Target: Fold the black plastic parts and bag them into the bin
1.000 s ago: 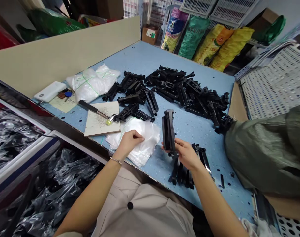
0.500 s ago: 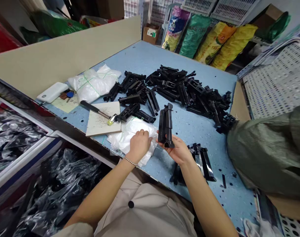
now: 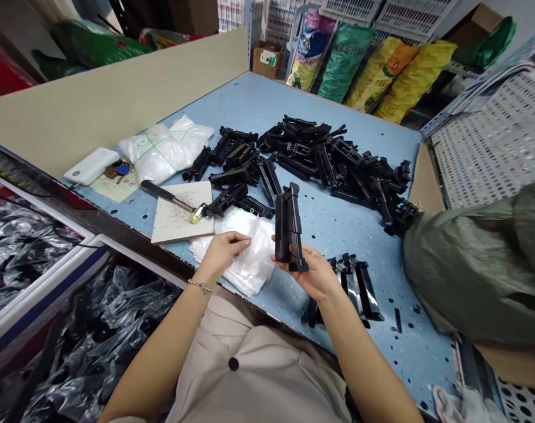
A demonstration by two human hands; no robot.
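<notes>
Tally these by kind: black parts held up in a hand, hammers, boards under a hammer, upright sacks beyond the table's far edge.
Black part held in right hand: 1
Hammer: 1
Board: 1
Sacks (purple-blue sack, green sack, two yellow sacks): 4
Total: 7

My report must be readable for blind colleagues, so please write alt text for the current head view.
A person's right hand holds a long black part above a blue table, while the left hand pinches at thin plastic bags. Similar black parts lie heaped beyond; leftward, a black-handled tool rests on a board.
</notes>
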